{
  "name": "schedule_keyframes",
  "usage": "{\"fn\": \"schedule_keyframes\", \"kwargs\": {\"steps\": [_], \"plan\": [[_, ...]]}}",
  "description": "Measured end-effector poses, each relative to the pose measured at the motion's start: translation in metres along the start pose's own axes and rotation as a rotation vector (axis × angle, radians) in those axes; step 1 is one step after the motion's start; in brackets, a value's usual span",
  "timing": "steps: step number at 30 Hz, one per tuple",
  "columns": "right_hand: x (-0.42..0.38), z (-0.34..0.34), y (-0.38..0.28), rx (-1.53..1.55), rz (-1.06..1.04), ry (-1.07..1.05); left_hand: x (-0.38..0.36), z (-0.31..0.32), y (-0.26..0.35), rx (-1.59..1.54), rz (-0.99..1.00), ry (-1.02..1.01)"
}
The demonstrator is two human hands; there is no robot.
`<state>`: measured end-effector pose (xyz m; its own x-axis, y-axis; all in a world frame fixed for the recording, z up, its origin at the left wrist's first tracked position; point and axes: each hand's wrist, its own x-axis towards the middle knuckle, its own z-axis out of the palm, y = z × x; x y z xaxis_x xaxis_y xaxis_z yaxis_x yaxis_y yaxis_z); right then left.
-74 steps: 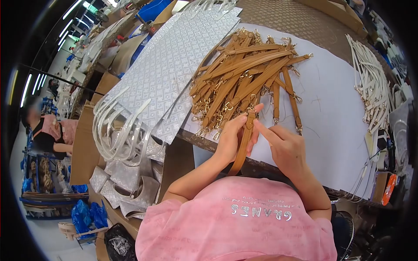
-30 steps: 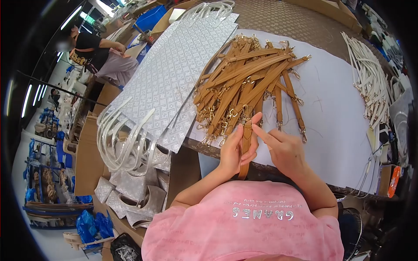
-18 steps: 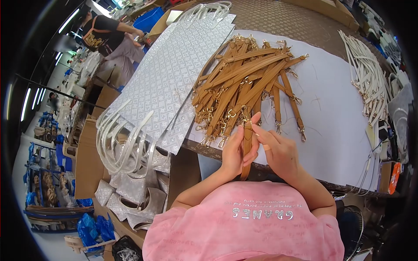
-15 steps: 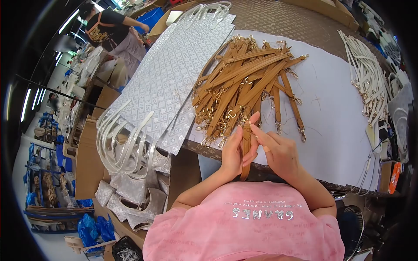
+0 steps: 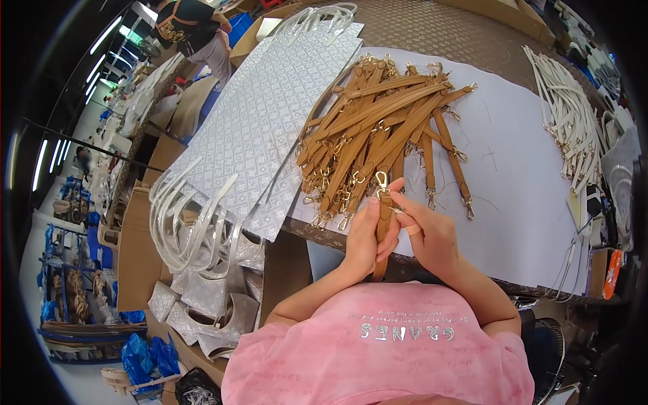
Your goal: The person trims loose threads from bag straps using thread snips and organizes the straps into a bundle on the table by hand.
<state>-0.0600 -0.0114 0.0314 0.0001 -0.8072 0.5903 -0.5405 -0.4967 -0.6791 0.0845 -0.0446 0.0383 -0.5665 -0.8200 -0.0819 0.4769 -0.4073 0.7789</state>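
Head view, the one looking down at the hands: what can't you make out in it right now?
All in the head view:
Held strap, lower end: hidden behind the pink shirt.
Right hand: whatever its fingertips may pinch is too small to tell.
Strap pile, lowest straps: covered by the upper ones.
Co-worker, head: cut off by the top edge.

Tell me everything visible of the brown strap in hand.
The strap is narrow, brown and leather-like, with a gold-coloured metal clip at its upper end and a pointed tab below. It runs down toward the pink shirt, its lower end out of sight. The left hand grips it; the right hand is near the clip.
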Motion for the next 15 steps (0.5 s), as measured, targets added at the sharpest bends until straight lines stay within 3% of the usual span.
{"fn": "schedule_keyframes", "kwargs": {"steps": [3,6,7,10,12,13,14,15], "plan": [[-0.002,-0.001,0.001,0.207,0.074,0.031,-0.004,0.009,0.006,0.116,-0.015,-0.008],[-0.006,-0.011,-0.007,0.718,0.328,0.013,-0.010,0.017,0.009,0.148,-0.017,-0.028],[-0.005,-0.016,-0.010,0.717,0.327,0.016,-0.010,0.020,0.009,0.162,-0.012,-0.042],[-0.006,-0.029,-0.022,1.061,0.652,0.023,-0.005,0.023,0.010,0.207,-0.046,-0.075],[-0.006,-0.034,-0.029,1.106,0.729,0.084,-0.005,0.023,0.008,0.227,-0.067,-0.092],[-0.007,-0.036,-0.030,1.148,0.799,0.145,-0.005,0.019,0.006,0.309,-0.099,-0.018],[-0.022,-0.038,-0.020,1.058,0.736,0.111,-0.007,0.014,0.005,0.391,-0.136,0.059],[-0.029,-0.067,0.019,0.808,0.787,0.824,-0.009,0.010,0.001,0.470,-0.174,0.135]]}}
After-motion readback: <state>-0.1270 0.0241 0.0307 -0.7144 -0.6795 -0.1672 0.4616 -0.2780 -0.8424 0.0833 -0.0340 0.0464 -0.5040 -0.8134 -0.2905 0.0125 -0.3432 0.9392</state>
